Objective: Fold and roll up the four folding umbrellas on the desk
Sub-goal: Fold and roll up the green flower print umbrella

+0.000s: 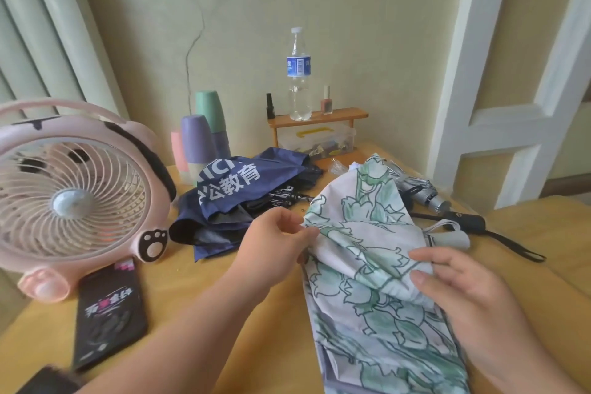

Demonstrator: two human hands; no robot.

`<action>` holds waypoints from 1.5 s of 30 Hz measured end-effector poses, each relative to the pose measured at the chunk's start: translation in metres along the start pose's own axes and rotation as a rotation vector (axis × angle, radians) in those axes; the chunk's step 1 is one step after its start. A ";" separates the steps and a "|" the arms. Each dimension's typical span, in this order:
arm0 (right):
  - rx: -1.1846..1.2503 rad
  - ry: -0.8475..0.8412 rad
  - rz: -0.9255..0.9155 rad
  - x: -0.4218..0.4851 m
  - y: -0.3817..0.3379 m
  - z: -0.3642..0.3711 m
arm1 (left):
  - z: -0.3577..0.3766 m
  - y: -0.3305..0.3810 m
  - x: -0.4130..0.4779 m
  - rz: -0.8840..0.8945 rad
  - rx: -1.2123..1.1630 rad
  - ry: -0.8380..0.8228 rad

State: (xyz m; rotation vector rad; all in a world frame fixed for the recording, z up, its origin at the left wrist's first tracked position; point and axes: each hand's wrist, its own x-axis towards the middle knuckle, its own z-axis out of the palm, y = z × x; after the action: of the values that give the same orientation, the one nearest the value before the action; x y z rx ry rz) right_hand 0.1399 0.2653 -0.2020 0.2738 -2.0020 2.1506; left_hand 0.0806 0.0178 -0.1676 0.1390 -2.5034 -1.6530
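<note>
Desk (249, 313), yellow, across lower frame. Fan (73, 198), pink, upright at left edge. Floral umbrella (367, 265), white with green print, lower right of centre, canopy loose and unrolled. Navy umbrella (236, 201), centre, crumpled and unrolled on desk, white lettering upward. Left hand (275, 243), centre, pinching left edge of floral canopy between thumb and fingertips. Right hand (463, 291), lower right, thumb and fingers gripping a fold of same canopy. Phone (108, 310), black, flat at lower left, just below fan. Silver umbrella (419, 192), right of centre, partly hidden behind floral canopy. Cups (198, 137), pastel, stacked upside down, behind navy umbrella. Shelf (345, 113), wooden, upper centre against wall. Box (316, 137), clear, yellow handle, under shelf. Bottle (299, 73), clear, upright on shelf. Black umbrella (467, 221), right, only handle and strap showing. Black polish (271, 107) left of bottle, pink polish (326, 102) right.
</note>
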 end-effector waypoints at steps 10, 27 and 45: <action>-0.114 0.089 0.079 0.003 0.007 -0.003 | 0.000 -0.005 0.005 -0.050 -0.533 -0.065; -0.253 0.132 0.172 0.002 0.002 -0.001 | 0.002 -0.025 -0.022 0.105 -0.409 0.050; -0.266 -0.005 0.289 -0.015 -0.017 -0.005 | 0.007 -0.016 -0.012 -0.045 -0.012 -0.063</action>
State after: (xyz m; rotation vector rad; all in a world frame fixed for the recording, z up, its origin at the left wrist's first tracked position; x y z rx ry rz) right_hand 0.1588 0.2708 -0.1898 -0.0536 -2.4247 1.9971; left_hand 0.0909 0.0201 -0.1857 0.1457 -2.5540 -1.7152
